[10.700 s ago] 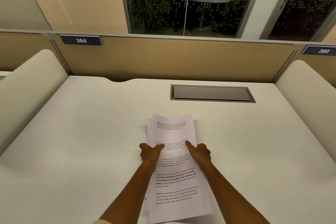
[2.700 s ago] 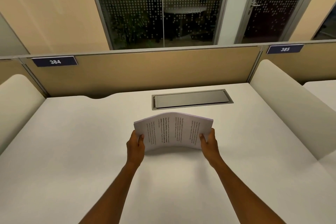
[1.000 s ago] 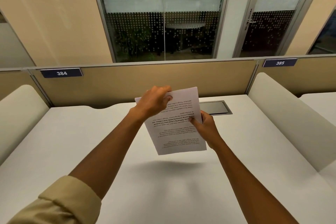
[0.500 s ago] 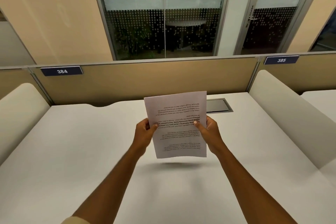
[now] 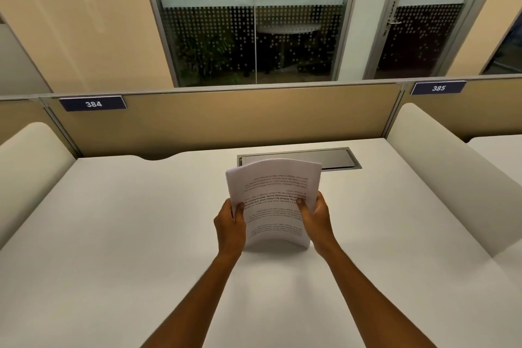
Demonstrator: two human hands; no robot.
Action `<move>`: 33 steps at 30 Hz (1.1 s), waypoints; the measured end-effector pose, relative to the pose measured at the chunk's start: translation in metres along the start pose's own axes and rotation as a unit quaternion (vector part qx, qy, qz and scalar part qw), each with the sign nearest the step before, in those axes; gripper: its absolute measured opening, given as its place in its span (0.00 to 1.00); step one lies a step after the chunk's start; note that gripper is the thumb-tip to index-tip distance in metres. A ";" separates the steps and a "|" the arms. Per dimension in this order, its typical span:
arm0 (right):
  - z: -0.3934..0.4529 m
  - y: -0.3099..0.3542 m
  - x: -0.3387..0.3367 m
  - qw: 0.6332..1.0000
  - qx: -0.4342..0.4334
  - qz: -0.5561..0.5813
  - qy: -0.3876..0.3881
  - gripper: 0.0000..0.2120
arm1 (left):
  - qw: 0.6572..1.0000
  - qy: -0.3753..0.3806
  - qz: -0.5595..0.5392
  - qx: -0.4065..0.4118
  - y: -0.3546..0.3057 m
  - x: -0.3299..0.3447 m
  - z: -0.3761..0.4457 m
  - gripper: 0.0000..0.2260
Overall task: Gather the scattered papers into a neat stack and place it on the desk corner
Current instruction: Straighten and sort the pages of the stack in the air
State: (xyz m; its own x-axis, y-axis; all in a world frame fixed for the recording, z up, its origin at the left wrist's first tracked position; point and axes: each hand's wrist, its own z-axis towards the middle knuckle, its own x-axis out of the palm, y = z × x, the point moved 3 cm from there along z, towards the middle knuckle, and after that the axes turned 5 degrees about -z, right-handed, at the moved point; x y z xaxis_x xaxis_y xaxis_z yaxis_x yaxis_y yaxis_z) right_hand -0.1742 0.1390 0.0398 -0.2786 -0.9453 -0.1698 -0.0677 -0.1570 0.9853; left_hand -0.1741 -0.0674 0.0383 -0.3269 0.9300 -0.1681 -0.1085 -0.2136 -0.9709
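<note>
A stack of white printed papers (image 5: 275, 195) stands on its short edge on the white desk (image 5: 113, 234), near the middle. The sheets bow slightly, and the print faces me upside down. My left hand (image 5: 230, 227) grips the stack's left edge, thumb on the front. My right hand (image 5: 316, 220) grips the right edge the same way. Both forearms reach in from the bottom of the view.
A grey cable hatch (image 5: 336, 157) is set into the desk just behind the stack. A tan partition (image 5: 226, 118) labelled 384 closes the far side. Cream side dividers (image 5: 440, 172) flank the desk left and right.
The stack was held up in the air half a second ago. It has come down, and its lower edge now rests on the desk. Both hands keep their grip on its sides.
</note>
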 end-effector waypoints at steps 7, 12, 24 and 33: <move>-0.005 -0.021 0.005 0.999 0.028 -0.030 0.012 0.13 | 0.999 0.023 0.044 -0.013 0.024 -0.001 -0.010 0.08; -0.004 -0.010 0.004 0.999 -0.002 -0.035 0.024 0.14 | 0.999 -0.002 0.037 0.011 0.015 -0.007 -0.005 0.07; -0.006 -0.024 0.002 0.998 0.024 -0.044 0.039 0.12 | 0.996 0.049 0.073 0.006 0.028 -0.013 0.003 0.07; 0.023 0.008 -0.038 0.998 0.008 0.048 0.037 0.16 | 0.972 0.136 0.153 0.117 -0.039 -0.034 0.075 0.07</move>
State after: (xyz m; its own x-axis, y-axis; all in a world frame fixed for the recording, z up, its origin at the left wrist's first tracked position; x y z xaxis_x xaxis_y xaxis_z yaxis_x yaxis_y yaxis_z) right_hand -0.1867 0.1800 0.0534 -0.2139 -0.9742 -0.0715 -0.0599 -0.0600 0.9964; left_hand -0.2289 -0.1127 0.0946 -0.1212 0.8499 -0.5129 -0.2655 -0.5256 -0.8082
